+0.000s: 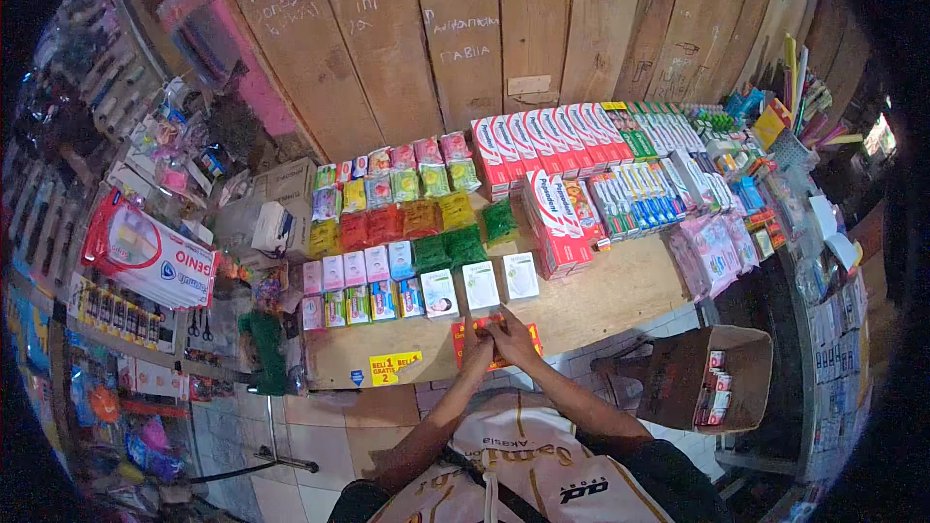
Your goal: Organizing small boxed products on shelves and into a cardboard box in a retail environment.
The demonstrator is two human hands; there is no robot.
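Close together at the front of the wooden table [581, 312], my left hand [476, 338] and my right hand [512, 338] reach to the near end of a white soap box [480, 285]. Their fingertips are by its lower edge; whether they grip it is unclear. Under the hands lies a red and yellow promotional card [459, 343]. A white box with a face picture [439, 295] stands to the left, and another white box [520, 277] to the right. Small soap boxes [357, 305] and green packets [463, 247] are lined up farther left and behind.
Red and white Pepsodent toothpaste boxes [558, 250] stand right of centre. Pink packs [708, 254] lie at the table's right end. An open cardboard box [752, 378] holds small boxes at lower right. A metal stand [272, 443] is at lower left.
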